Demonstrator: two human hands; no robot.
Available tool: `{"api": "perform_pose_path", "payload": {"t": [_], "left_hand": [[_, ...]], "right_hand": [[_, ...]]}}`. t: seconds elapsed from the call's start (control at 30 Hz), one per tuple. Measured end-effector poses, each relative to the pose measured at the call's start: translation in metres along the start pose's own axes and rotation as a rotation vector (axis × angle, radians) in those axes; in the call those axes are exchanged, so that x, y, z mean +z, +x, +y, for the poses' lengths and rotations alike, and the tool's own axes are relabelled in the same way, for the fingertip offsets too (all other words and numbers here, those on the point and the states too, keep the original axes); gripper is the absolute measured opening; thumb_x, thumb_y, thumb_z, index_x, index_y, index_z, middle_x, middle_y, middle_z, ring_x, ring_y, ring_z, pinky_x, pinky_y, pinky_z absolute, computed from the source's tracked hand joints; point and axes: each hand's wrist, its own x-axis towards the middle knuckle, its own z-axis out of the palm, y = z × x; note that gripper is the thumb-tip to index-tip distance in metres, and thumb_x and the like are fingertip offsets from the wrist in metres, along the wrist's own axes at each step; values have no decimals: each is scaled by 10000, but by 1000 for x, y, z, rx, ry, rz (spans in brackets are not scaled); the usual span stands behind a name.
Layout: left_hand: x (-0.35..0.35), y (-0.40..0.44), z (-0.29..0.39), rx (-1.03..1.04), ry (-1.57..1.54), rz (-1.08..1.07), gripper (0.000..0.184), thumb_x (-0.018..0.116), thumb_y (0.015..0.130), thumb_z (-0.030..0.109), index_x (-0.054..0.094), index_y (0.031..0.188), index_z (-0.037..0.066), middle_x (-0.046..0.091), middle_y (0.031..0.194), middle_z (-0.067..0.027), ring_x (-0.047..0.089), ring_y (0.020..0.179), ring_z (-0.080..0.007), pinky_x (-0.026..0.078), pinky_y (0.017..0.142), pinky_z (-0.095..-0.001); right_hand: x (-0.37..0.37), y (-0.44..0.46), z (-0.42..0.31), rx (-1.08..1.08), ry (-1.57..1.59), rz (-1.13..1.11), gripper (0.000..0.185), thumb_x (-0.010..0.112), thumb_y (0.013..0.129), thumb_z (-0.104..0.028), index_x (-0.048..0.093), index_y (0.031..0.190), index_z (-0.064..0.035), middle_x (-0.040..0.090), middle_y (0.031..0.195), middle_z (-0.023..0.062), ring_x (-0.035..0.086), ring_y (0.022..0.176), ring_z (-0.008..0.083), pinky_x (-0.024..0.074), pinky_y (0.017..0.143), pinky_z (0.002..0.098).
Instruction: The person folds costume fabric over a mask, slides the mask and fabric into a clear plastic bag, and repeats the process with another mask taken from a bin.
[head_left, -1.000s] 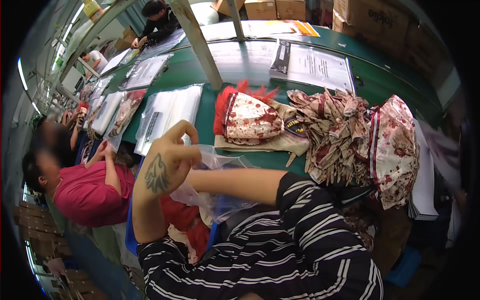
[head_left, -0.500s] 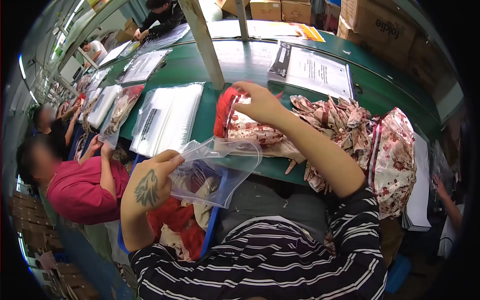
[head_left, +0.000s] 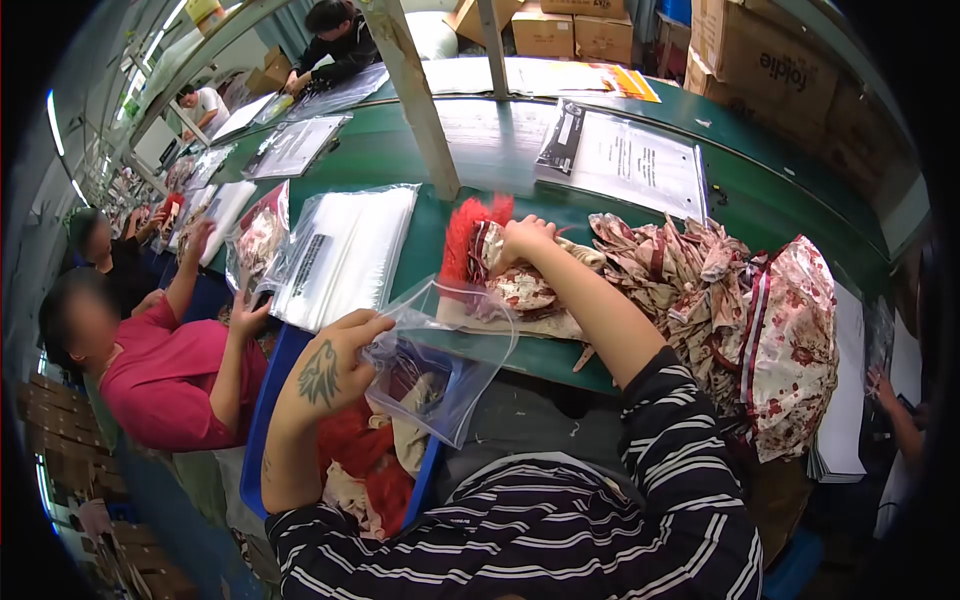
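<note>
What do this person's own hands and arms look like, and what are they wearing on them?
Both hands are gloveless. The left hand has a dark tattoo on its back, with jagged, flame-like lines; the right hand shows none. The shirt is black with thin white stripes, its short sleeves leaving the forearms uncovered.

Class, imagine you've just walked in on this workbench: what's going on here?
The person's left hand holds a clear plastic bag with nothing visible inside. Their right hand is on a red-spattered costume piece with red hair on the green bench; its grip is hard to see. More spattered fabric is heaped to the right, and a stack of clear bags lies to the left.
</note>
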Motion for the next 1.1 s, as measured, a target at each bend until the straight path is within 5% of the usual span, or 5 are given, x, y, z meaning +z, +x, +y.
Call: {"api": "perform_pose_path", "payload": {"t": [0.2,0.5,0.6,0.83,1.1], "left_hand": [[-5,11,-3,-98,-71,-11,631,510,611,-111,631,1227,-45,615,1285,-84,482,665,-144,394,578,-227],[0,24,-40,-92,-286,-17,747,525,621,-109,565,1362,-18,525,1420,-108,489,709,-124,395,574,-199],[-2,26,-38,-88,-270,-12,740,526,625,-106,564,1359,-24,527,1420,-116,491,713,-124,398,576,-201],[-1,36,-38,-14,-170,-5,730,525,623,-111,566,1348,-33,544,1399,-125,507,739,-127,418,591,-215],[-5,62,-7,-54,-222,23,706,534,625,-96,582,1325,-23,582,1338,-135,538,775,-154,444,639,-223]], "right_hand": [[6,4,-8,-108,-87,36,768,924,519,-534,740,1102,-69,652,1200,130,598,1039,281,439,888,465],[-5,17,8,-413,240,5,402,861,570,-283,756,840,-4,692,731,62,557,573,229,520,577,335],[-57,-19,29,-441,553,26,236,815,583,-151,738,761,-18,654,681,48,550,599,190,508,611,315],[-150,-113,55,-482,1049,251,305,798,587,-111,749,862,12,686,754,85,582,638,181,534,655,303],[-147,-179,13,-588,570,143,289,787,583,-140,733,828,3,688,705,86,605,594,215,519,597,316]]}}
